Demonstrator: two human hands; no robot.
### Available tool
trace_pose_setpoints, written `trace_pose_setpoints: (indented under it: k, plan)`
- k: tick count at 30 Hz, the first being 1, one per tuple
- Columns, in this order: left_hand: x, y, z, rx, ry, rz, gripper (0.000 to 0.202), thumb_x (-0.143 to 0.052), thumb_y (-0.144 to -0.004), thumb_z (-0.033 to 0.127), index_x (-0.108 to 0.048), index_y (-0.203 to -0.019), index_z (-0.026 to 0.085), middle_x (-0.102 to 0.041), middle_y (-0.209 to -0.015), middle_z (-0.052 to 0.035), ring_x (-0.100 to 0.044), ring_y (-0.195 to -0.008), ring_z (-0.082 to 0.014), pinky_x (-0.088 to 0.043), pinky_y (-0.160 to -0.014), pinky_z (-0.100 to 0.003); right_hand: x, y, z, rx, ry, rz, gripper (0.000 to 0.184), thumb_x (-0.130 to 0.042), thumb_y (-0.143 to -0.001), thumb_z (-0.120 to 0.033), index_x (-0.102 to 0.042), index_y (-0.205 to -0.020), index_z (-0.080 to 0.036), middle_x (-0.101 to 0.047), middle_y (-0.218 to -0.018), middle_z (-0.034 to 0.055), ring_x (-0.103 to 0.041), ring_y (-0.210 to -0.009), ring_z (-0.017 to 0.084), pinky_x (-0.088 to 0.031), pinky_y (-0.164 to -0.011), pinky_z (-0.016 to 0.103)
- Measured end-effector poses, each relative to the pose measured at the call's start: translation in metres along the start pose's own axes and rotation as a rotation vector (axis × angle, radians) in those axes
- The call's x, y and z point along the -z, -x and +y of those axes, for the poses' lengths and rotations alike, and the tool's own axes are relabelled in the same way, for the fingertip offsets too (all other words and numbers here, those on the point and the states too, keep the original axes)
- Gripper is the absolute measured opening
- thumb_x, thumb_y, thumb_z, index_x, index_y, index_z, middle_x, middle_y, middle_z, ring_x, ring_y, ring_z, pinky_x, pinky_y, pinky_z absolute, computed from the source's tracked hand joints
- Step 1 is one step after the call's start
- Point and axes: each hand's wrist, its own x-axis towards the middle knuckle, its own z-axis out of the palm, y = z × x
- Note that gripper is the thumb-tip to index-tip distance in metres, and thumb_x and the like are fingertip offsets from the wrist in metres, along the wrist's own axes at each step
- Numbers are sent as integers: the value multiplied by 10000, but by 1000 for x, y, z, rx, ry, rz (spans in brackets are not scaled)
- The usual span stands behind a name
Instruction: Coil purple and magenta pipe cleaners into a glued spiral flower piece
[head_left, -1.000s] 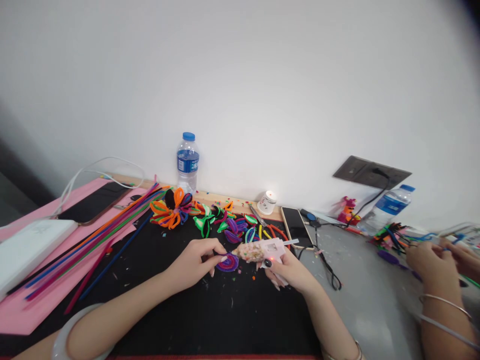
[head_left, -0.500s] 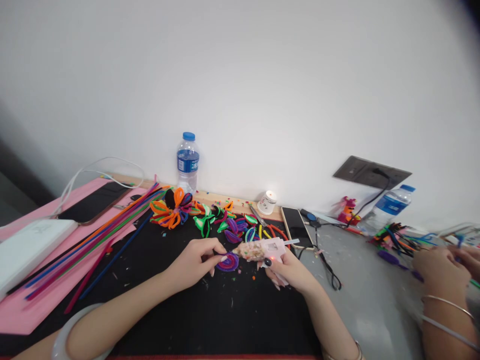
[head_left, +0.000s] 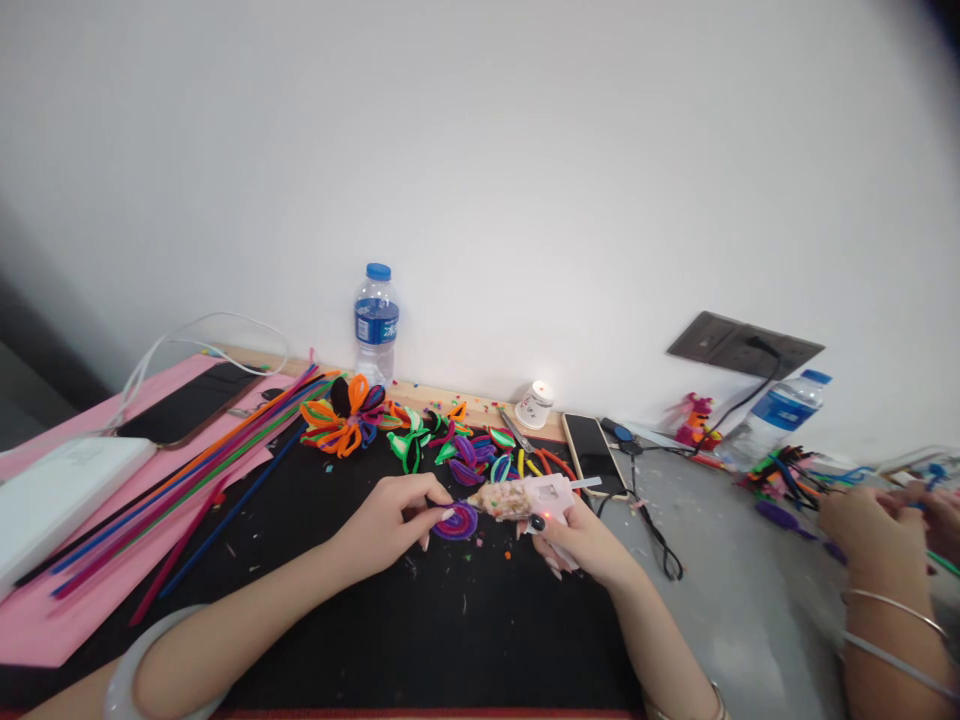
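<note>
Between the thumb and fingers of my left hand (head_left: pixel 401 522) is the edge of a flat purple pipe-cleaner coil (head_left: pixel 459 522), held just over the black mat (head_left: pixel 450 640). My right hand (head_left: pixel 581 540) is wrapped round a pale pink hot glue gun (head_left: pixel 551 497) with a clear glue stick (head_left: pixel 587 483) poking out of its back. The gun's nozzle points left at the coil's upper edge, close by my left fingertips; whether it touches I cannot tell. Behind the hands lie curled pipe-cleaner pieces (head_left: pixel 469 460) and an orange pipe-cleaner flower (head_left: pixel 351 430).
Long pipe cleaners (head_left: pixel 187 480) lie on pink paper (head_left: pixel 97 610) at left, near a phone (head_left: pixel 191 403) and a white box (head_left: pixel 67 500). A water bottle (head_left: pixel 376 330), paper cup (head_left: pixel 535 404), scissors (head_left: pixel 515 432) and second phone (head_left: pixel 594 453) stand or lie behind. At right, a co-worker's hands (head_left: pixel 874 530) handle pipe cleaners.
My hands, the coil and the glue gun have hardly moved; the gun sits very slightly further right. The co-worker's hands at right have shifted a little to the left.
</note>
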Motion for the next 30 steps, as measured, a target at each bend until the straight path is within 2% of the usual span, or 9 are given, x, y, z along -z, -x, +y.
trace_pose_setpoints:
  k: [9, 15, 30]
  plan:
    - [0, -1, 1, 12, 15, 24, 141, -540, -829, 270, -555, -742, 160, -620, -758, -10, -580, -460, -84, -457, -494, -208, 1, 0, 0, -9, -2, 14, 413, -609, -741, -523, -429, -875, -177, -445, -404, -112, -288, -293, 39, -286, -307, 162]
    - [0, 0, 3, 42, 48, 30, 123, -545, -821, 256, -542, -739, 165, -615, -734, -1, -575, -461, -87, -457, -491, -210, 0, 1, 0, -3, 4, 16, 422, -606, -736, -539, -437, -867, -175, -430, -395, -116, -290, -295, 41, -318, -317, 174]
    - [1, -1, 2, 61, 75, 48, 128, -553, -820, 272, -547, -743, 170, -622, -679, 4, -570, -463, -98, -449, -499, -220, 0, 1, -3, -11, 12, 28, 448, -610, -722, -584, -457, -810, -172, -442, -405, -101, -288, -292, 32, -295, -310, 169]
